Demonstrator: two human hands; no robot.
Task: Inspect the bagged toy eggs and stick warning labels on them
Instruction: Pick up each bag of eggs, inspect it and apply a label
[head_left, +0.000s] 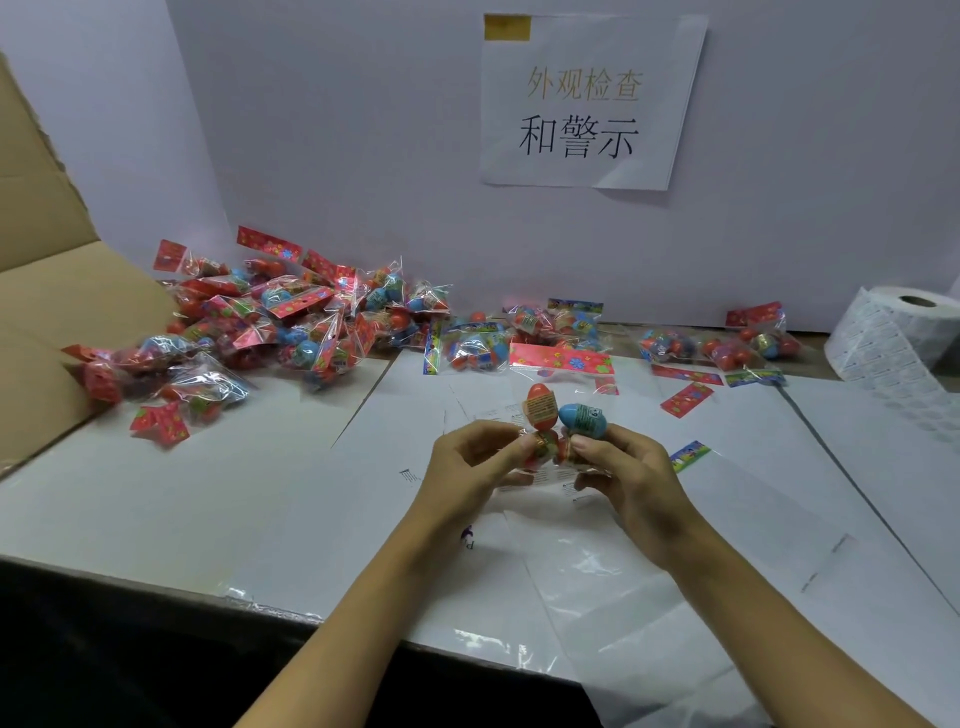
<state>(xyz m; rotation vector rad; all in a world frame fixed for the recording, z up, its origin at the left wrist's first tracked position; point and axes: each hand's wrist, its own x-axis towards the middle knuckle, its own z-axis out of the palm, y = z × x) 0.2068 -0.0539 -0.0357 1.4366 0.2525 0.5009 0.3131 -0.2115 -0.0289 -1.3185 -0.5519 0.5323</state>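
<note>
Bagged eggs: one pack under inspection, most of the stock still waiting

Bag (558, 415) is held up over the middle of the worktop (156, 509), between both hands. Left hand (467, 467) pinches its lower left side, fingers (506, 434) curled onto the plastic; right hand (631, 473) pinches the lower right side the same way. A red egg (540, 408) and a blue egg (582, 417) show through the film, with the pink header card (561, 358) at the top edge. No fresh label can be made out on this bag; print on the film is too small to read.

A large pile (291, 322) of bags lies at the left rear beside a carton (52, 312). A smaller group (717, 343) lies at the right rear; whether either lot is labelled cannot be told. The label roll (893, 332) stands at the far right, well apart from both hands.

Judgement: the step in hand is inspection. Labelling of this bag is not yet done, and the bulk of the work appears outstanding.
</note>
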